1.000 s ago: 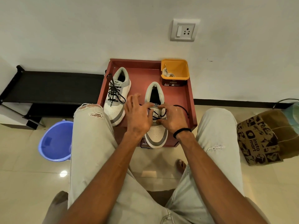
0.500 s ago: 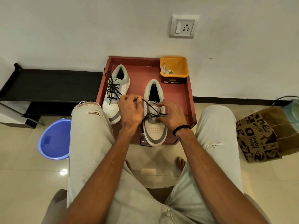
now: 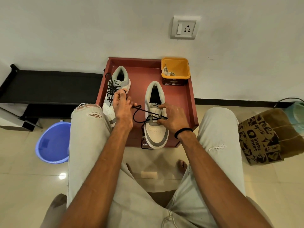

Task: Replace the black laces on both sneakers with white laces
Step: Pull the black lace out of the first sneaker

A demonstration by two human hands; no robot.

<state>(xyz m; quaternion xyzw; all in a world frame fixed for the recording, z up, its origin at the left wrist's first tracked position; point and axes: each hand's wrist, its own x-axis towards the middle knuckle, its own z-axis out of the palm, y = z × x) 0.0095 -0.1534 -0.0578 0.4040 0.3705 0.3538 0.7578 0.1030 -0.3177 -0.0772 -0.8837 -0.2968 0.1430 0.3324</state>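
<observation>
Left hand (image 3: 122, 106) pinches black lace (image 3: 139, 111), drawn left of right sneaker (image 3: 155, 116). Right hand (image 3: 172, 119) fingers curled on that sneaker's upper, steadying it on red tray (image 3: 189, 96).

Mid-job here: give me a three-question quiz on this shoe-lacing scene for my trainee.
1. True or false: the left sneaker is already unlaced.
2. Which hand pulls the black lace out of the right sneaker?
3. Where are the white laces: A) blue bucket, B) yellow tub, C) paper bag?

Key: 1. False, it is fully laced. 2. The left hand; the right hand steadies the shoe. 3. B, the yellow tub on the red tray.
</observation>
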